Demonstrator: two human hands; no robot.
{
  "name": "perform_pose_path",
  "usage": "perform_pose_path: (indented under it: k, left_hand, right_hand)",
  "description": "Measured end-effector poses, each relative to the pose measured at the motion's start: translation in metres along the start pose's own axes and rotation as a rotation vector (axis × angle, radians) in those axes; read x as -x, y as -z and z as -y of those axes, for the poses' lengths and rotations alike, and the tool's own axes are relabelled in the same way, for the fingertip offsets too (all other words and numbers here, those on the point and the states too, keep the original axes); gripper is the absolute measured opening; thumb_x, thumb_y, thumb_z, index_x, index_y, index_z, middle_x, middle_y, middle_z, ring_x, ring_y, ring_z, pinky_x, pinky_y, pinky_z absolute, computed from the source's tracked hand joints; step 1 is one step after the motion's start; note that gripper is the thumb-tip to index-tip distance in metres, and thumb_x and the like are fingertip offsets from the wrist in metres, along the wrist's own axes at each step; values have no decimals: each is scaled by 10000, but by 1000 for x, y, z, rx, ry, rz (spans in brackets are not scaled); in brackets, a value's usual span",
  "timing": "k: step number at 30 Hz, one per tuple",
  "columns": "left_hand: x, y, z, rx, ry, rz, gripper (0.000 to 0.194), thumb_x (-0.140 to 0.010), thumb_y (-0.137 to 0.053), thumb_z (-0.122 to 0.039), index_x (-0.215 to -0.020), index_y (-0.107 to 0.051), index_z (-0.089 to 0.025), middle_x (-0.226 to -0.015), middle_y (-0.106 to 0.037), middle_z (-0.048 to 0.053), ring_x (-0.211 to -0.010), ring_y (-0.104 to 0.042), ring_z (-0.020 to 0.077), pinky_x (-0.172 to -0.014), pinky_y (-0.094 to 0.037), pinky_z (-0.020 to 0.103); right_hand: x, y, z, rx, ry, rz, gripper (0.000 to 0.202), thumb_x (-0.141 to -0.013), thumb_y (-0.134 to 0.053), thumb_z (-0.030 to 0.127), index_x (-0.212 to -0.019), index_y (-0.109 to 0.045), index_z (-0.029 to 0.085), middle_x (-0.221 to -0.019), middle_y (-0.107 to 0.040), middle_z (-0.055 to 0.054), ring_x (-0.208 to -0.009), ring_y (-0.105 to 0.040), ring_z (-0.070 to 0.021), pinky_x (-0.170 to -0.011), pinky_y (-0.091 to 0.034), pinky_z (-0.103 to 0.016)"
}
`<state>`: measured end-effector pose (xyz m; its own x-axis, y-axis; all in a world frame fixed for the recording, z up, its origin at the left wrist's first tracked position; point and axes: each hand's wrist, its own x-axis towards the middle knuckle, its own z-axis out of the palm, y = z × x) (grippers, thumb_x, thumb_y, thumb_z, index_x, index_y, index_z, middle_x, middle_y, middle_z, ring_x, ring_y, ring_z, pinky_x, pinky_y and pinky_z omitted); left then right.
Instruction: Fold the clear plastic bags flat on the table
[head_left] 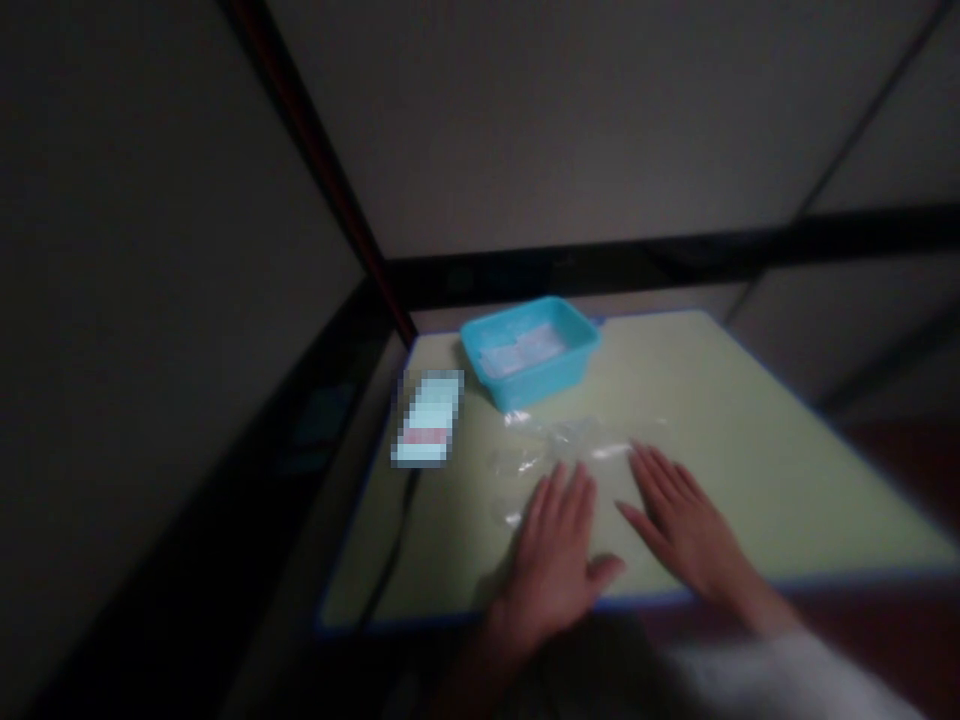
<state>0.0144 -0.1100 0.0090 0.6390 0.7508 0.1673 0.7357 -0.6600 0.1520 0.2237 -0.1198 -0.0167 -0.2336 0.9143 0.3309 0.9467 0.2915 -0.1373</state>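
Both of my hands lie palm down near the front edge of a pale yellow table. My left hand [556, 560] rests flat on the lower part of a clear plastic bag [570, 437], fingers stretched forward and thumb out to the right. To its right, my right hand [686, 525] is also flat, its fingertips at the bag's right side and its thumb spread. The bag is creased and shiny. Its outline is hard to make out against the tabletop, and I cannot tell whether anything is inside it.
A turquoise plastic basket [544, 385] stands at the back of the table [757, 440], with white packets or papers [525, 350] in it. At the left lies a lit phone [429, 420], blurred out, with a dark cable [397, 545] running to the front edge. Walls rise behind and left.
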Motion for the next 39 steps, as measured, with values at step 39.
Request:
perform_pose_path:
  k: [39]
  left_hand:
    - [-59,21,23,-211,65,-4,466,-929,-444,-357,-1288,-477,-62,-1404,-411,187,-1317,-352,302,-1057,-333,475]
  right_hand:
    - [-73,-11,0,-268,133,-52,287,-869,-382,123,-1020,-624,156,-1024,-638,-128,-957,-571,-238,-848,-480,-397]
